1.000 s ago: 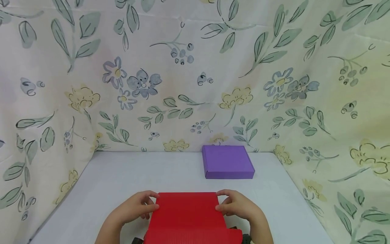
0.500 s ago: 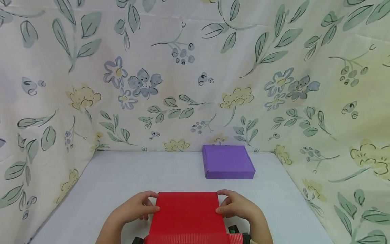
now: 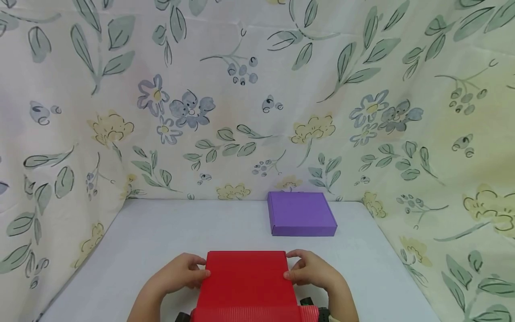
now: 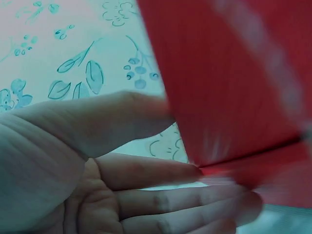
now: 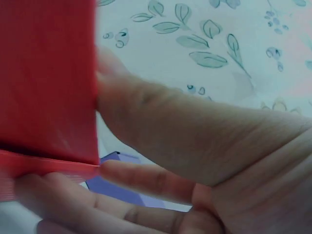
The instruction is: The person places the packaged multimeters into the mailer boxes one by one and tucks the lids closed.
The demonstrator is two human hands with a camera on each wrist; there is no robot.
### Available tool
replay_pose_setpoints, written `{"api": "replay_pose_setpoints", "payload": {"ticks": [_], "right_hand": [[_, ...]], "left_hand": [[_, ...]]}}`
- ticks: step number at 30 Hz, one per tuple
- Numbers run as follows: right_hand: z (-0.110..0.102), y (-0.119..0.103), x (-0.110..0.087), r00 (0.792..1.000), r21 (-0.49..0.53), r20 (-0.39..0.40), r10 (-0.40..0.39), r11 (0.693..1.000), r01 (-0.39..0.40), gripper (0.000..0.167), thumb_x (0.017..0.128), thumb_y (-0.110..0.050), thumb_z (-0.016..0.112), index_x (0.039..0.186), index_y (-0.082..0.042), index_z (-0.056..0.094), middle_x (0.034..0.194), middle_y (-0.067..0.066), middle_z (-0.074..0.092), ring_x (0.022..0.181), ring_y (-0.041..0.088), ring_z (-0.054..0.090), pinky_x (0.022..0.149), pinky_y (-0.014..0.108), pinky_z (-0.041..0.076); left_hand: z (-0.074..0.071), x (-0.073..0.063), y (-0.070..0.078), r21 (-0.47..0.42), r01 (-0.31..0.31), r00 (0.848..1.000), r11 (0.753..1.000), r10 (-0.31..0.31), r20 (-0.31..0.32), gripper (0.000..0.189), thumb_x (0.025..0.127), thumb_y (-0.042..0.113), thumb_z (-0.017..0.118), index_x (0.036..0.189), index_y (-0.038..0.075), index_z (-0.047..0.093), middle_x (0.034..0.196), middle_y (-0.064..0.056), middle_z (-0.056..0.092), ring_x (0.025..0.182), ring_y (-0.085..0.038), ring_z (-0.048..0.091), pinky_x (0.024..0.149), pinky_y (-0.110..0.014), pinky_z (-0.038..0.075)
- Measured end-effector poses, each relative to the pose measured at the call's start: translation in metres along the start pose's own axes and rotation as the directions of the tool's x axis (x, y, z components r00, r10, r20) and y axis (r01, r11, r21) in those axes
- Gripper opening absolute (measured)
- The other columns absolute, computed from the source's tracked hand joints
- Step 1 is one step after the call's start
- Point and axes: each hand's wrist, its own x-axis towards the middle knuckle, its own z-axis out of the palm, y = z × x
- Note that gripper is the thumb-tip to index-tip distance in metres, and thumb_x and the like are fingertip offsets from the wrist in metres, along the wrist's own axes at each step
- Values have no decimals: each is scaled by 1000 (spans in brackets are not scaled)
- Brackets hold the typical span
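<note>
A red cardboard box (image 3: 247,279) is at the near middle of the white table, its smooth panel facing up and a ribbed flap (image 3: 245,314) along its near side. My left hand (image 3: 177,276) holds its left side near the far corner, thumb against the panel's edge. At the opposite side my right hand (image 3: 315,272) grips it the same way. In the left wrist view the box (image 4: 219,83) shows a dark fold line, with fingers against the lower strip. Fingers also reach under the box (image 5: 46,83) in the right wrist view. Its near end is cut off by the frame.
A purple cardboard box (image 3: 301,212), closed, lies at the back of the white table (image 3: 193,226), right of centre. Leaf-and-flower patterned cloth (image 3: 245,103) hangs behind and along both sides. Dark wrist-worn items (image 3: 183,317) show near the bottom edge.
The red box's far edge has shifted slightly away from me. Its ribbed near flap and right tab have changed angle and sit a little lower in view. The purple box stays put.
</note>
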Motion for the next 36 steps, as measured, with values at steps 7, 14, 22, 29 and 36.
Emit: {"api": "replay_pose_setpoints", "payload": {"ticks": [7,14,22,29,36], "right_hand": [[-1,4,8,996,-1,-48,-71,997,71,56,94,-19,74,138,7,53,94,9,70,86,26,72,80,51,60],[-2,8,12,994,24,-69,-88,996,90,53,96,-22,72,138,6,54,100,10,70,92,27,72,88,55,57],[-1,9,15,986,-58,-121,-113,993,107,36,92,-22,76,120,2,70,105,8,71,97,25,68,83,50,58],[0,11,17,987,-72,-110,-116,991,109,28,93,-20,76,113,-1,73,104,6,71,96,25,69,83,48,58],[-7,15,9,996,-1,25,-83,997,83,41,95,-21,71,131,-3,62,105,9,67,96,29,70,87,53,57]], "left_hand": [[2,6,-2,-17,-28,995,999,27,-100,49,94,24,74,129,-8,64,99,-7,72,78,-19,69,75,-46,61],[7,11,-2,-16,18,977,1000,-21,-211,45,94,26,75,127,-3,67,107,-7,72,83,-18,69,79,-48,60],[8,17,-3,-7,39,964,999,-39,-263,30,93,21,75,114,0,75,97,-3,73,84,-20,67,77,-45,59],[7,19,-4,-13,78,960,997,-79,-268,27,91,22,78,109,3,76,94,-2,71,82,-19,64,77,-44,59],[7,19,-7,-46,82,968,996,-91,-233,30,91,25,78,111,3,73,96,-2,70,83,-19,64,77,-43,59]]}}
